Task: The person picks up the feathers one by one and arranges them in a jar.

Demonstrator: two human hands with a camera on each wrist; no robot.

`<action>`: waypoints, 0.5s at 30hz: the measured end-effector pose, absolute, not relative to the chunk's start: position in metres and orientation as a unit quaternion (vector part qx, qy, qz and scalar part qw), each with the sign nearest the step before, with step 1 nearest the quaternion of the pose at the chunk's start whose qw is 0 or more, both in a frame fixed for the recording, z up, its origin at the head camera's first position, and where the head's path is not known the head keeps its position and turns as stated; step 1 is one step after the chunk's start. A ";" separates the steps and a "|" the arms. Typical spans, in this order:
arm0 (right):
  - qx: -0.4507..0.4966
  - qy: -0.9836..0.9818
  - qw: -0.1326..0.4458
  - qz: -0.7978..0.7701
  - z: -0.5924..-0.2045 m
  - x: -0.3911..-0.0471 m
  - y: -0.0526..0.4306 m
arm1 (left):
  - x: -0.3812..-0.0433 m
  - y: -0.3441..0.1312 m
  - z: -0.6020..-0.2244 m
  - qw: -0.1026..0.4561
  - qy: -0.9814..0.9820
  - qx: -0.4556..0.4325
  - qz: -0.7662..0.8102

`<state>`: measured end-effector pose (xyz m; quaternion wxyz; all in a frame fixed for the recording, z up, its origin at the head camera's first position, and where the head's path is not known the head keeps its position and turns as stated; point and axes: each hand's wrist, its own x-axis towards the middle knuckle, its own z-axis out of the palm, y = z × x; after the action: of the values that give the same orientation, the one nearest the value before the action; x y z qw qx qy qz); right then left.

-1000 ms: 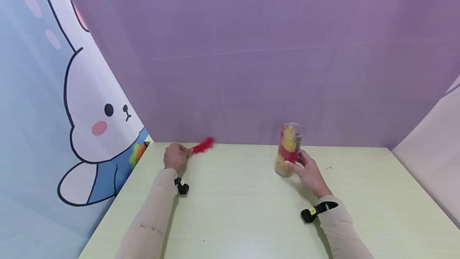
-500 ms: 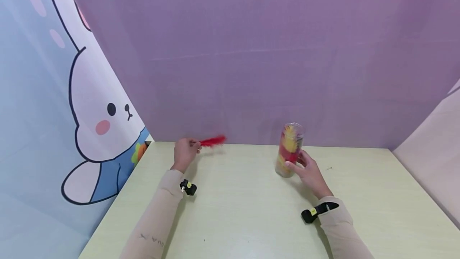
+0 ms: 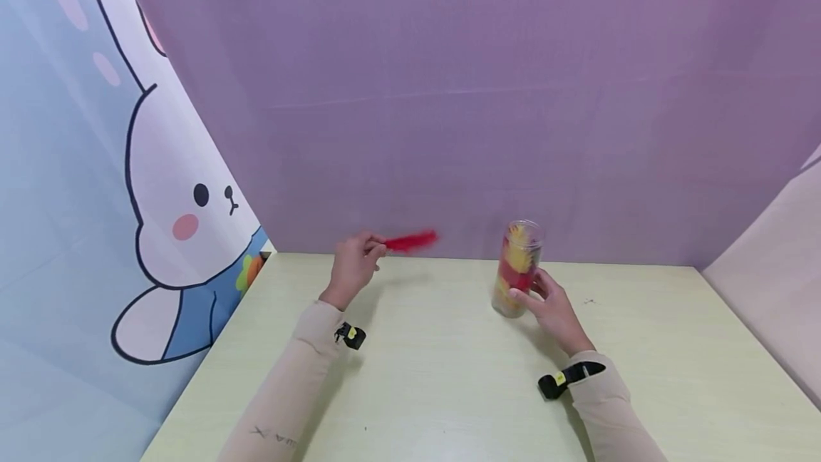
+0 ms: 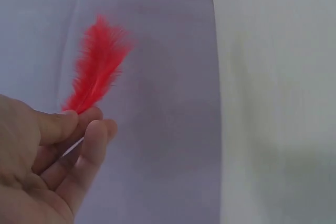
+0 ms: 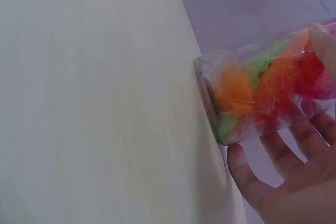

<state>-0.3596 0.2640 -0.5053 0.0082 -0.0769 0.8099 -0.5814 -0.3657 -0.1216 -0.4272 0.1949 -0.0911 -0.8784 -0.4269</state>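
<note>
Between thumb and forefinger my left hand (image 3: 355, 268) pinches a red feather (image 3: 412, 240) by its quill end, raised above the back of the table. In the left wrist view the fluffy red feather (image 4: 100, 64) points up from the fingertips. My right hand (image 3: 553, 311) grips a clear jar (image 3: 517, 267) around its lower side. The jar stands on the table, its top rim uncovered. Seen from the right wrist, the jar (image 5: 247, 95) holds several fluffy feathers in orange, red and green; yellow ones show in the head view. A gap separates the red feather from the jar.
The pale table (image 3: 436, 369) ends at a purple cloth backdrop (image 3: 449, 127). At the left hangs a blue sheet with a cartoon rabbit (image 3: 186, 198). A white cloth (image 3: 770, 269) borders the right side. Each wrist wears a small black camera (image 3: 351, 336).
My left hand has carried the red feather to the right and slightly upward, closer to the jar. The right hand and the jar have stayed in place.
</note>
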 end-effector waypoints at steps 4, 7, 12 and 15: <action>-0.075 0.812 0.011 -0.579 -0.505 -0.360 0.265 | -0.361 -0.110 -0.419 0.204 -0.875 -0.106 -0.427; -0.075 0.811 0.013 -0.580 -0.504 -0.360 0.265 | -0.358 -0.102 -0.412 0.216 -0.876 -0.113 -0.415; -0.076 0.807 0.017 -0.586 -0.504 -0.359 0.266 | -0.354 -0.090 -0.400 0.245 -0.868 -0.131 -0.411; -0.079 0.805 0.017 -0.587 -0.505 -0.359 0.266 | -0.352 -0.084 -0.394 0.260 -0.858 -0.143 -0.419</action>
<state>-0.3591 0.2657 -0.5045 0.0166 -0.0788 0.8053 -0.5873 -0.3517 -0.0840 -0.3940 0.2604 -0.1430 -0.8579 -0.4193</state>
